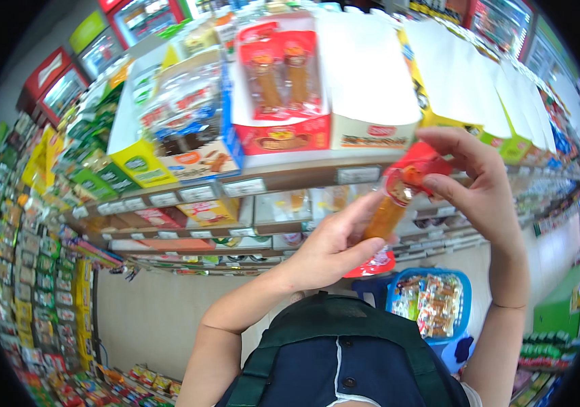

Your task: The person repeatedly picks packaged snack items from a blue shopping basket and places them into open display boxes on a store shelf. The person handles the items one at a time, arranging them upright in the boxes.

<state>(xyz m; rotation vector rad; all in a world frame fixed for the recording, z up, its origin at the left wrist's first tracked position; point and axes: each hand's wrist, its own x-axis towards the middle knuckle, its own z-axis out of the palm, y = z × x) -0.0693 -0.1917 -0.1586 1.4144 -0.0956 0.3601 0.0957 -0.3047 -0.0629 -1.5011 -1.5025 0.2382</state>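
A red and clear plastic packet with a brown sausage-like snack [389, 213] is held tilted in front of the shelf. My left hand [338, 241] grips its lower part, and my right hand [465, 183] pinches its red upper end between thumb and fingers. Behind it on the top shelf, a red display box [282, 137] holds similar packets. A white display box [373, 133] stands just to its right; its inside looks bare white. Left of the red box, a blue-edged carton [198, 165] holds clear snack packets.
A blue plastic basket [467, 300] of packaged snacks stands low, beside my body. The shelf edge [300, 175] carries price tags, with lower shelves beneath. Packed racks [40, 254] line the left side. Glass-door coolers [142, 23] stand beyond the shelf.
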